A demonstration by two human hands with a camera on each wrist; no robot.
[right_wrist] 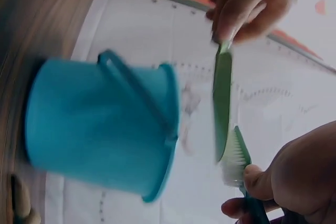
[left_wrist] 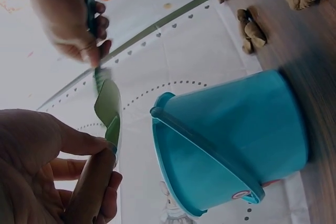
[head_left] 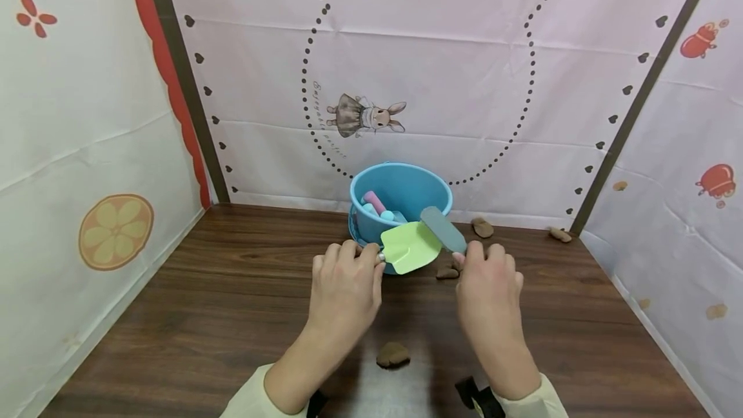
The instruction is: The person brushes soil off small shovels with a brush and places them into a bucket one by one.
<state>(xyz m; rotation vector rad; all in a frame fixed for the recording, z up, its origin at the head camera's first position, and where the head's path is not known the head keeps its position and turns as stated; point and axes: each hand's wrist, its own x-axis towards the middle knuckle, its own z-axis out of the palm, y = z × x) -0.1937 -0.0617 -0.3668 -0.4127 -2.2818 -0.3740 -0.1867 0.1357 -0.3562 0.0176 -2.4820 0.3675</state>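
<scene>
My left hand (head_left: 345, 286) grips the wooden handle (left_wrist: 92, 182) of a small garden trowel with a light green blade (head_left: 411, 248). In my right hand (head_left: 490, 298) is a brush (head_left: 444, 229) with a teal back, its pale bristles (right_wrist: 235, 161) against or very close to the far end of the trowel blade. Both tools are held up in front of a blue bucket (head_left: 406, 187), which stands upright on the table. Inside the bucket lie a pink piece (head_left: 374, 202) and several light blue pieces, partly hidden by the rim.
Brown clay-like lumps lie about the dark wooden table (head_left: 255, 289): one lump (head_left: 393, 355) near me between my forearms, others (head_left: 447, 272) right of the bucket, and more along the back (head_left: 482, 228). Printed cloth walls (head_left: 464, 82) enclose the table's back and sides.
</scene>
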